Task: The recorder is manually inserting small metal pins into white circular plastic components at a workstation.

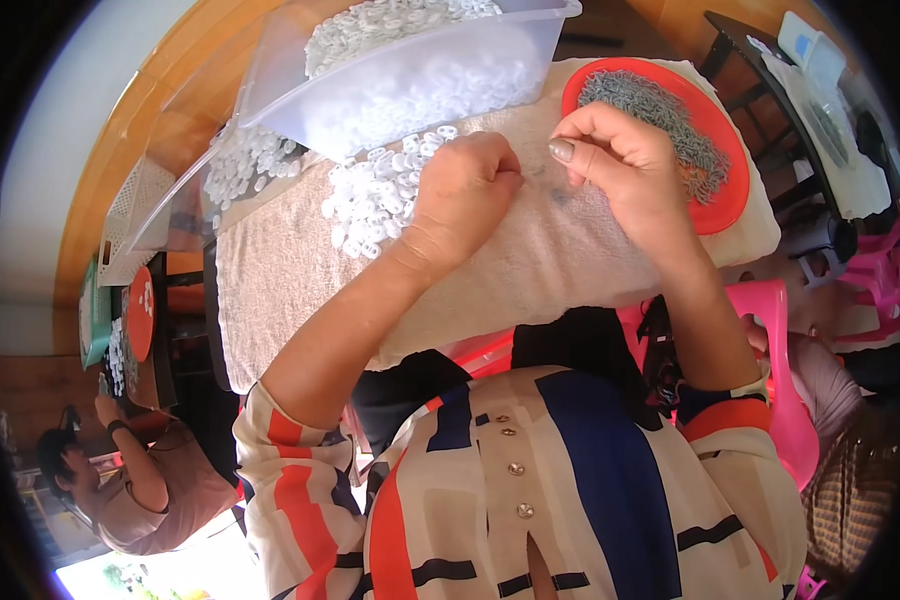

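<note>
The patterned shirt (610,480) of the wearer lay nearest the head camera, and beyond it the two bare forearms reached over a pale towel (530,265). The left hand (468,188) stood beside a loose heap of small white pieces (370,205), its grip curled together; whether a piece was inside could not be told. The right hand (618,160) was raised in front of a red tray (725,215), thumb and forefinger drawn together at the tips, and anything pinched there was too small or hidden to make out. The heap lay on the towel, just in front of a translucent bin (410,115) holding many more, while slender grey pieces (640,100) filled the tray. The white ones looked like hard plastic, probably light, stiff and rather slippery, best taken by the outer edges between thumb and fingertip. The grey ones looked like metal, likely rigid, unlikely to break and prone to tangling, so one was best picked singly by its shank. No brand, label or writing could be read on the pieces, bin or tray
</note>
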Tool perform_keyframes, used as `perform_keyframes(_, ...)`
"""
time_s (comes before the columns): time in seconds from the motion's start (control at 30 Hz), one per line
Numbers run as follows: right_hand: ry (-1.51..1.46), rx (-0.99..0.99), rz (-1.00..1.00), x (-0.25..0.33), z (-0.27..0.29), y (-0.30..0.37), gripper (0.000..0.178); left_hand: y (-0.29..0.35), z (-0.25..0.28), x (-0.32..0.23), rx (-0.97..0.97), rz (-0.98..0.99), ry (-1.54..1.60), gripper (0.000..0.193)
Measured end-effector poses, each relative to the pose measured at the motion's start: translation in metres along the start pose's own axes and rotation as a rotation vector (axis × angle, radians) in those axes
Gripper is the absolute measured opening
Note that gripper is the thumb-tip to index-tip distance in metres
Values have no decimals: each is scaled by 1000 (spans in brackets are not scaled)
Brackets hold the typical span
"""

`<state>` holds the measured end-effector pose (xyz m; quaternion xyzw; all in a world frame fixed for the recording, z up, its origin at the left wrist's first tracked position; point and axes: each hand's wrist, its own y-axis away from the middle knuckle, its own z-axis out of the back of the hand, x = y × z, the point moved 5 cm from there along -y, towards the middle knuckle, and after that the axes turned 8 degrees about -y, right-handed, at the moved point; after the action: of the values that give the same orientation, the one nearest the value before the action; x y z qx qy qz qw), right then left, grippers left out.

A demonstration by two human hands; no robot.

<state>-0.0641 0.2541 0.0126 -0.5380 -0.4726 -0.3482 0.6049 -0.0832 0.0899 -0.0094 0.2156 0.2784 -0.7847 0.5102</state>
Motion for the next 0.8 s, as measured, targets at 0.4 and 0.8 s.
perform_keyframes(0.4, 49, 14, 40, 1, -5, -4, 3, -11, -15, -18, -1, -328, -454, 6)
perform_keyframes(0.8, 87, 70, 120, 13, -18, -17, 11, -3, 42, -13, 96, 242, 829, 15)
